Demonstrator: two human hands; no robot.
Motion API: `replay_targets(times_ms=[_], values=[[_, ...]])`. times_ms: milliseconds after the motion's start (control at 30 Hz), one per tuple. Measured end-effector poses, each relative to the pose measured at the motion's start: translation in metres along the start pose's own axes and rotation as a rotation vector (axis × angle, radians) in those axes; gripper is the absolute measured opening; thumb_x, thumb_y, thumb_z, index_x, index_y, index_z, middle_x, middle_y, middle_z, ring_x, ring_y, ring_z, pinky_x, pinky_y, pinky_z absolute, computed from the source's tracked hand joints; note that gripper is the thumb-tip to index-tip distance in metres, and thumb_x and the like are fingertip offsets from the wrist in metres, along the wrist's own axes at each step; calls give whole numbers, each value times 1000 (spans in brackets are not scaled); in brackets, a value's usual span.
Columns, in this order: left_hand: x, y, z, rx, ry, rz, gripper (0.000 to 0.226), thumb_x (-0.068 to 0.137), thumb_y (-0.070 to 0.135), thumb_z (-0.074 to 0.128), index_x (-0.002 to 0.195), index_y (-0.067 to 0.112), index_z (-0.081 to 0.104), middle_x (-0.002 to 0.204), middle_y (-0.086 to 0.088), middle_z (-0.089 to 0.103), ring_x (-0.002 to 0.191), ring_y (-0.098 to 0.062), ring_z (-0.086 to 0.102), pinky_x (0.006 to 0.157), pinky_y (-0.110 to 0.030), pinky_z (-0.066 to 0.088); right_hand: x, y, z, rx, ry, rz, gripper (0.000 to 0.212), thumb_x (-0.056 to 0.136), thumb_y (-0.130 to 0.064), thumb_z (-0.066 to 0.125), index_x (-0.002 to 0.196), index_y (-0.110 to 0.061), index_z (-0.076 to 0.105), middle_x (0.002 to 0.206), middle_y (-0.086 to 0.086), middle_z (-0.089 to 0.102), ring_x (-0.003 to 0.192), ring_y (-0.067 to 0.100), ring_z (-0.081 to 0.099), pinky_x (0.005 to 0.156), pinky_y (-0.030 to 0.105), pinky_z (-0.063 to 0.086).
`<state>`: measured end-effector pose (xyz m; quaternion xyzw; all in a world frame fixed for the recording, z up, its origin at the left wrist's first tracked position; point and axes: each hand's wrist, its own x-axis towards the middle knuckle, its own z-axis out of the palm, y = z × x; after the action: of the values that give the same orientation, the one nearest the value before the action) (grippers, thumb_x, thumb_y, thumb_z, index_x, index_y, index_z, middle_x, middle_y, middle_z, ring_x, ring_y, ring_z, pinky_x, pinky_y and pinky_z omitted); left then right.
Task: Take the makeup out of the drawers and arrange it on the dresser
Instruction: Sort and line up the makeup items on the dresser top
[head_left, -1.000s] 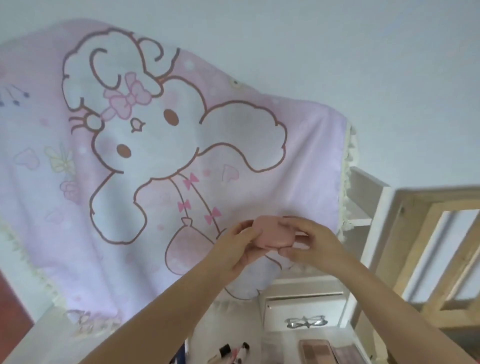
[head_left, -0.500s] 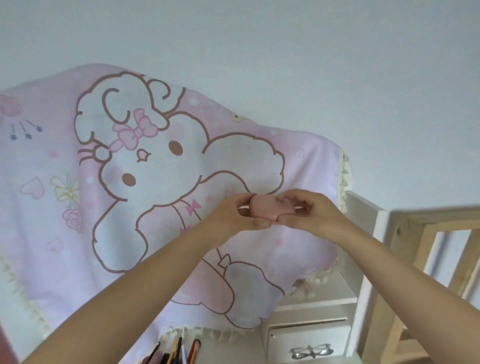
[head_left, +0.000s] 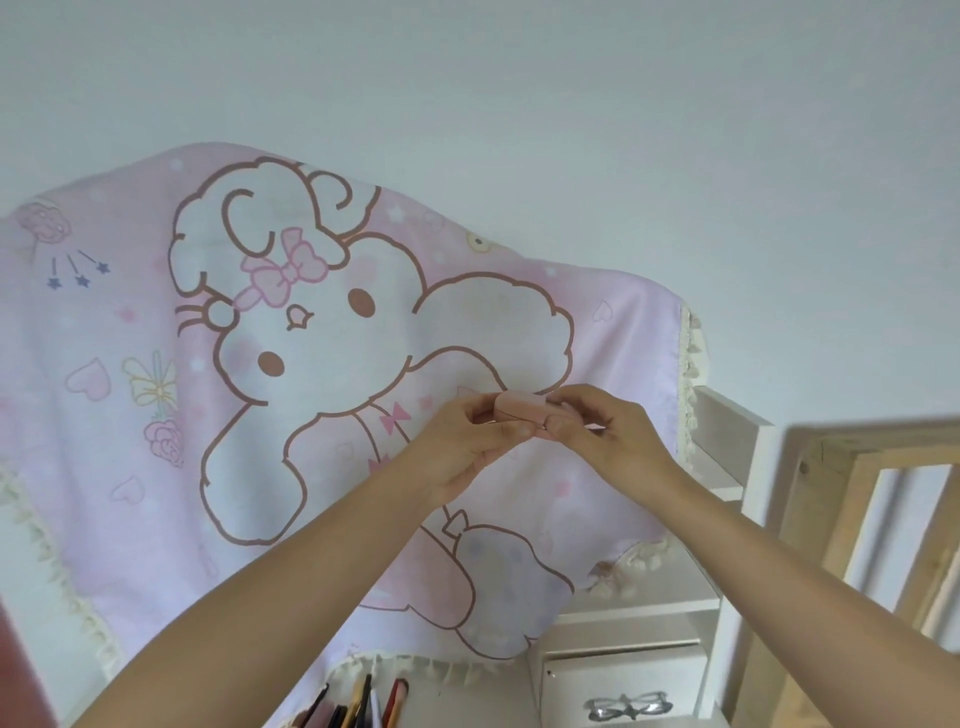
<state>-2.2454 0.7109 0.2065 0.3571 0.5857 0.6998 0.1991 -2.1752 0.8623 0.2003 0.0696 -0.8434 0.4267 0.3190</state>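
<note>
The small pink makeup case (head_left: 519, 409) is held up in mid-air in front of the draped cloth, well above the dresser, seen edge-on with a seam along its side; a second ago it sat lower and showed its broad rounded face, so it has been lifted and turned flat. The left hand (head_left: 467, 441) pinches its left end between thumb and curled fingers; the right hand (head_left: 597, 431) pinches the right end, thumb below and fingertips (head_left: 563, 402) over the top edge. That two-handed grip on the seam suggests an attempt to open or check the case, not to place it; for the task it is out of the drawer but not yet set down. Behind the hands hangs a pink cartoon blanket (head_left: 291, 364) with a tasselled hem; below its lower edge stand brushes and pencils (head_left: 358, 706) at the bottom of the view. To the right, a small white drawer (head_left: 623, 675) with a bow-shaped handle (head_left: 626, 707) sits closed under a white shelf (head_left: 639, 608); a wooden frame (head_left: 852, 478) stands at the far right.
</note>
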Motion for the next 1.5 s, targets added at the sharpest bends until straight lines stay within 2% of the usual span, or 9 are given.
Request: replay_targets(times_ms=[233, 467, 633, 867, 1033, 1167, 1267, 1367, 1500], values=[[-15, -25, -5, 39, -6, -37, 39, 72, -11, 66, 104, 10, 57, 95, 0, 62, 80, -9, 64, 69, -15, 53, -18, 25, 12, -36, -91, -115, 42, 73, -32, 68, 107, -9, 61, 88, -21, 54, 78, -15, 56, 74, 1, 43], [-32, -56, -12, 170, -10, -91, 70, 68, -3, 71, 127, 17, 38, 115, 4, 51, 95, -11, 59, 74, -20, 54, -37, 49, 27, -328, -118, -396, 48, 72, -38, 57, 108, -6, 54, 101, 23, 64, 94, 17, 48, 87, -5, 28], [-42, -63, -10, 447, -22, -54, 79, 66, -8, 75, 130, 17, 36, 105, 14, 52, 90, -2, 59, 72, -12, 53, -50, 69, 31, -508, -93, -538, 58, 83, -59, 43, 111, -9, 46, 102, 24, 66, 98, 21, 46, 91, 24, 37], [-71, -108, -3, 550, -8, -75, 84, 60, -2, 82, 132, 8, 40, 119, 1, 48, 97, -7, 58, 78, -12, 53, -101, 99, 49, -567, -113, -593, 57, 90, -56, 33, 109, -3, 46, 99, 25, 67, 82, 30, 67, 74, 28, 52], [-91, -145, 3, 578, -39, -157, 88, 61, -2, 81, 136, 6, 35, 121, 3, 41, 102, -10, 53, 77, -4, 49, -138, 120, 64, -457, -131, -502, 56, 93, -52, 32, 110, 0, 45, 98, 31, 65, 93, 24, 51, 87, 30, 40], [-95, -166, 3, 513, -66, -232, 89, 64, -6, 78, 138, 7, 30, 129, -5, 44, 106, -15, 55, 87, -19, 50, -145, 126, 61, -354, -263, -348, 59, 92, -55, 31, 113, -2, 46, 99, 28, 66, 95, 23, 47, 86, 26, 38], [-98, -181, 4, 511, -103, -244, 81, 67, -9, 74, 130, 19, 32, 117, 10, 46, 101, -7, 56, 84, -11, 50, -151, 129, 55, -178, -373, -131, 74, 87, -63, 29, 117, -2, 56, 108, 14, 66, 100, 14, 50, 86, 12, 39], [-103, -196, 5, 544, -126, -292, 69, 70, -6, 73, 127, 14, 41, 108, 12, 52, 97, -4, 57, 81, -10, 50, -157, 131, 51, 39, -397, 217, 33, 94, -44, 34, 111, -27, 58, 104, -3, 65, 91, 8, 61, 83, 13, 47], [-119, -224, 12, 737, -161, -406, 59, 69, 7, 76, 122, 15, 52, 108, 1, 63, 100, -15, 59, 86, -21, 49, -170, 147, 58, 194, -385, 705, 27, 97, -17, 35, 115, -6, 52, 90, 16, 63, 65, 6, 66, 66, 17, 55]])
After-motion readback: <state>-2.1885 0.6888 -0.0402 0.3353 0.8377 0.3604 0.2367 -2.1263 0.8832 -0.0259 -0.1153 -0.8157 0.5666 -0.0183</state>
